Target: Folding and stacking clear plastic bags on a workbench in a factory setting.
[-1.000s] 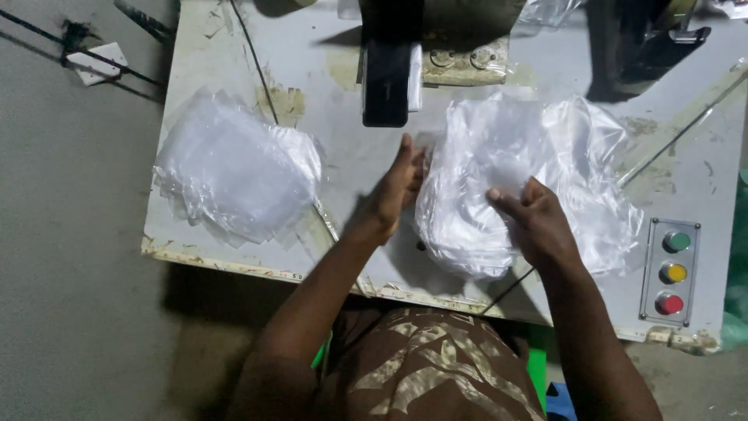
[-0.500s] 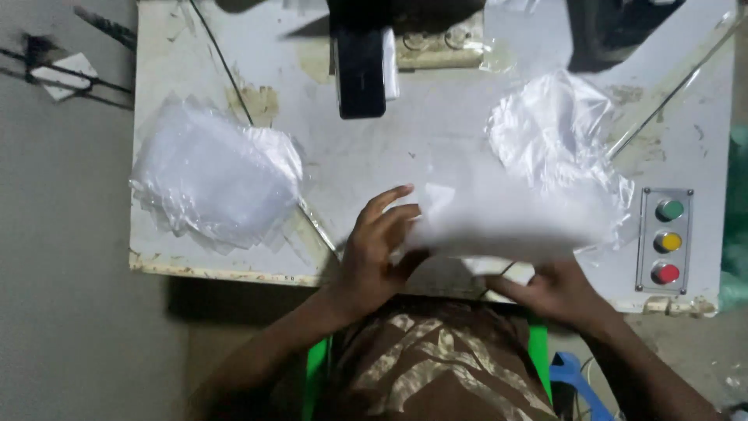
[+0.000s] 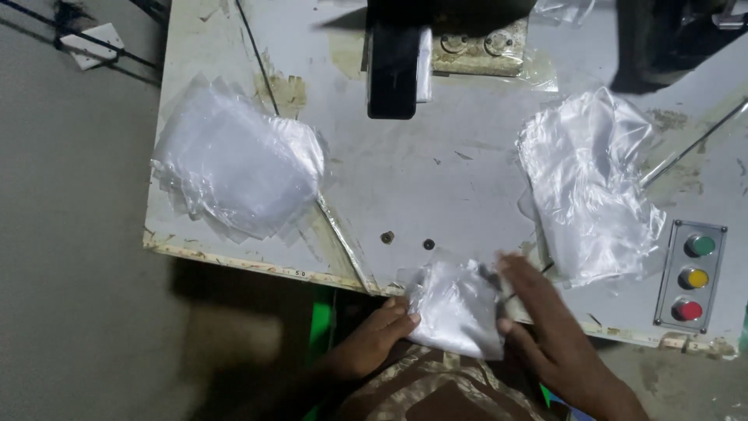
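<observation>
Clear plastic, thin and glossy, fills the middle of the scene: one small plastic bag (image 3: 456,308) is held between both hands at the near edge of the bench (image 3: 460,179), hanging partly over the person's lap. The left hand (image 3: 374,339) pinches the bag's lower left corner, its grip pressed together on the film with fingertips (image 3: 407,318) on top. The right hand (image 3: 541,312) holds the bag's right edge; it is blurred, and its fingers lie over the film (whether the thumb is tucked beneath I cannot tell).

Just beyond the right hand, a crumpled pile of clear bags (image 3: 592,187) rests on the right side of the bench. Well apart from it, on the left side, lies a flatter stack of clear bags (image 3: 234,168), fanned slightly at its edges. Between the two heaps, at the far edge, a black machine head (image 3: 393,66) stands on a metal plate. A control panel (image 3: 692,277) with green, yellow and red buttons sits at the bench's right near corner.
</observation>
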